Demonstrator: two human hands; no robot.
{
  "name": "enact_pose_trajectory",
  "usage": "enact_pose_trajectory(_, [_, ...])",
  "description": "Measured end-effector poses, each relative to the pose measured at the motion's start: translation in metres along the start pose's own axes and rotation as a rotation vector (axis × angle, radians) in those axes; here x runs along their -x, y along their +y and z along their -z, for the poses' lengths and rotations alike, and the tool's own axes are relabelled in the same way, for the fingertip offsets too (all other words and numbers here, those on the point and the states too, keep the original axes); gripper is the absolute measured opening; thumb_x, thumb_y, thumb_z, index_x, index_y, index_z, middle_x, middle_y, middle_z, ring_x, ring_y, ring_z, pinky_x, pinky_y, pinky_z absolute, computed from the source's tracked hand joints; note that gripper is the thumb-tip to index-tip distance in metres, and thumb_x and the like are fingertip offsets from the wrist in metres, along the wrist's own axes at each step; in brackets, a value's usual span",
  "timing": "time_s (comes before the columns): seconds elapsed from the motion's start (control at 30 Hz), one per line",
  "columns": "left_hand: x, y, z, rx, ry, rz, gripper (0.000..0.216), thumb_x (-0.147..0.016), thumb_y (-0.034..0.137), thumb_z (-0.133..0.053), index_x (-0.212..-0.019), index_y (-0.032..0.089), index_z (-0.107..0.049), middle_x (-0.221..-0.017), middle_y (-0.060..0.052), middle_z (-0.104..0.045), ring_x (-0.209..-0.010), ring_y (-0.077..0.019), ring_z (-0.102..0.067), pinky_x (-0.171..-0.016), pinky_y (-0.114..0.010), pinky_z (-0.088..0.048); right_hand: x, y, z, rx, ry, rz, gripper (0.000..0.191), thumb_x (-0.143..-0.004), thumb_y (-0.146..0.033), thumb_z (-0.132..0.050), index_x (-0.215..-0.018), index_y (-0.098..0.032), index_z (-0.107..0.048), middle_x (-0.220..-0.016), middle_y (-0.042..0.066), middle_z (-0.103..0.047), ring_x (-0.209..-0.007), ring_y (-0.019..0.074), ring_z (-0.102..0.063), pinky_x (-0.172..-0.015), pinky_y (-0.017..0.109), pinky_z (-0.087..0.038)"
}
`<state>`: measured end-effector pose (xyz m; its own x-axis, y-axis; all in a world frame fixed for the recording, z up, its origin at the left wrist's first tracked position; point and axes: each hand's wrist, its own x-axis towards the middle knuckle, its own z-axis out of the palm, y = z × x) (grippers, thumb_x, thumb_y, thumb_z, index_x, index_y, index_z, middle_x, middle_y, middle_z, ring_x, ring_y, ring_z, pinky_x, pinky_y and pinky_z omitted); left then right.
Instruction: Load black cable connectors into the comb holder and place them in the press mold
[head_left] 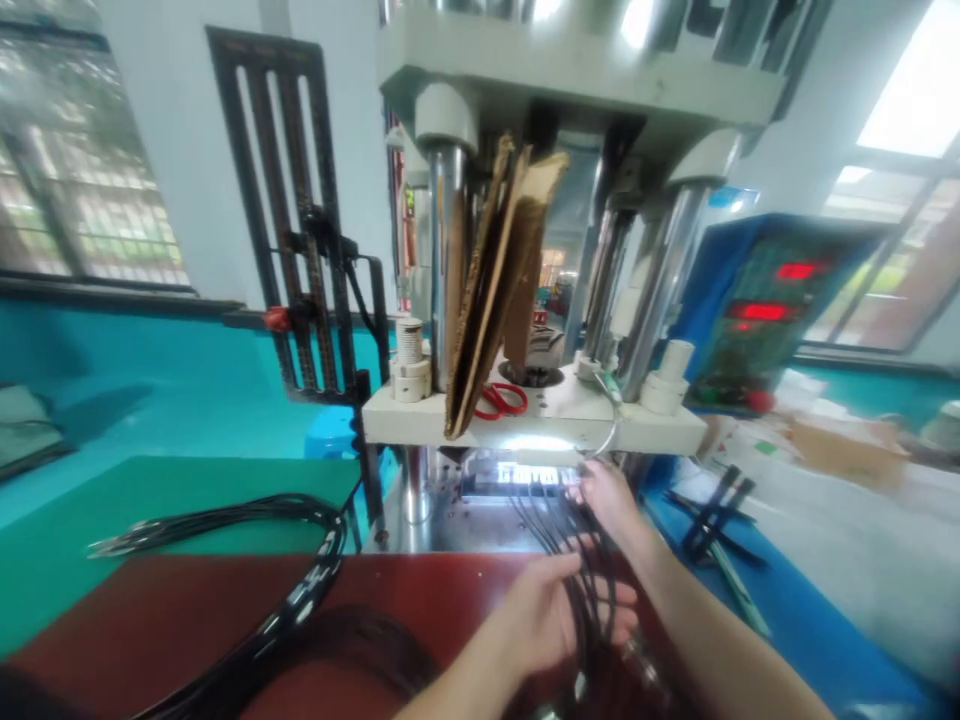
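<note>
My left hand (551,615) is closed around a bundle of black cables (581,560) just above the dark red table top (187,620). The cables run forward into the lit mould slot (525,472) under the white platen of the press. My right hand (606,498) reaches to the mouth of that slot, its fingers on the cable ends there. The picture is blurred, so the exact finger grip of the right hand is unclear.
A vertical press (540,250) with chrome columns stands ahead; cardboard pieces (495,290) and red scissors (501,400) rest on its platen. More black cables (285,560) lie looped at left. A blue control box (772,310) with red readouts is at right, a black rack (300,250) at left.
</note>
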<state>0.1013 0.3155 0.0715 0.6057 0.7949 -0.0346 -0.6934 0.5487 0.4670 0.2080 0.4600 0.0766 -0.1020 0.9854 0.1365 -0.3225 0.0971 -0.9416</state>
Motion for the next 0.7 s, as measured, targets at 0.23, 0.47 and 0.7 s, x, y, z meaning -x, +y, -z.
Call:
enact_pose_trajectory(0.23, [-0.012,-0.048,-0.045,0.048,0.259,-0.027,0.031,-0.076,0.034,-0.052,-0.096,0.009,-0.056,-0.070,-0.008,-0.061,-0.061,-0.0167,-0.058,-0.064,-0.030,-0.042,0.083,-0.043,0.029,-0.030,0.100,0.055,0.020,-0.071,-0.038,-0.063,-0.074,-0.021,-0.052,-0.055,-0.006,-0.054,-0.041,0.0124,-0.052,-0.034,0.021,-0.040])
enact_pose_trajectory(0.47, [-0.010,-0.073,-0.053,-0.184,0.128,0.054,0.024,-0.073,0.033,-0.061,-0.074,0.011,-0.053,-0.047,0.008,-0.028,-0.039,-0.0025,-0.022,-0.041,-0.017,-0.016,0.131,-0.076,0.058,-0.016,0.281,0.201,0.019,-0.072,-0.037,-0.061,-0.075,-0.019,-0.055,-0.054,-0.004,-0.055,-0.041,0.0113,-0.051,-0.037,0.021,-0.041])
enact_pose_trajectory(0.7, [0.008,-0.086,-0.060,-0.415,0.001,0.239,0.029,-0.075,0.040,-0.058,-0.071,0.012,-0.052,-0.043,0.009,-0.022,-0.038,-0.0028,-0.015,-0.041,-0.020,-0.007,0.161,-0.083,0.109,-0.186,0.466,0.179,0.021,-0.063,-0.034,-0.068,-0.070,-0.018,-0.056,-0.050,-0.003,-0.057,-0.044,0.0149,-0.057,-0.038,0.023,-0.046])
